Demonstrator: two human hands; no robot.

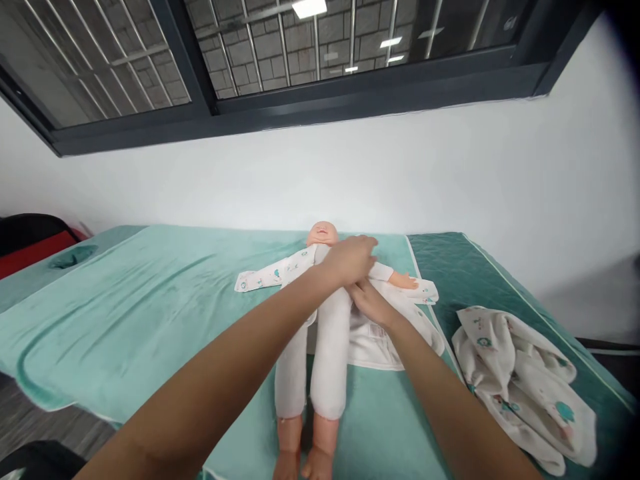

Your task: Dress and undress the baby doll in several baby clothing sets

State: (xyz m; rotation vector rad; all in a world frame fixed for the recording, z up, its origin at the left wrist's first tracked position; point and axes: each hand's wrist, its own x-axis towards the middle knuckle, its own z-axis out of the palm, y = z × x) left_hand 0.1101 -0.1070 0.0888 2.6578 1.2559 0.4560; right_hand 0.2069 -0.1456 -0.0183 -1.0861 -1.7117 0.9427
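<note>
A baby doll (330,347) lies on its back on the green cover, its head toward the wall. One of its arms is inside the sleeve of a white printed garment (297,267); the other arm, at the right, rests uncovered by the print over the garment's spread sleeve. My left hand (353,259) reaches across the doll's chest to its shoulder on the right side, fingers bent. Just below it, my right hand (369,300) is at the doll's side by the upper arm, fingertips partly hidden. What either hand grips cannot be made out.
A crumpled white printed cloth (525,387) lies on the bed's right side. The green bed cover (125,313) stretches left, with a red and black item (37,243) beyond. A white wall (300,173) and barred window stand behind.
</note>
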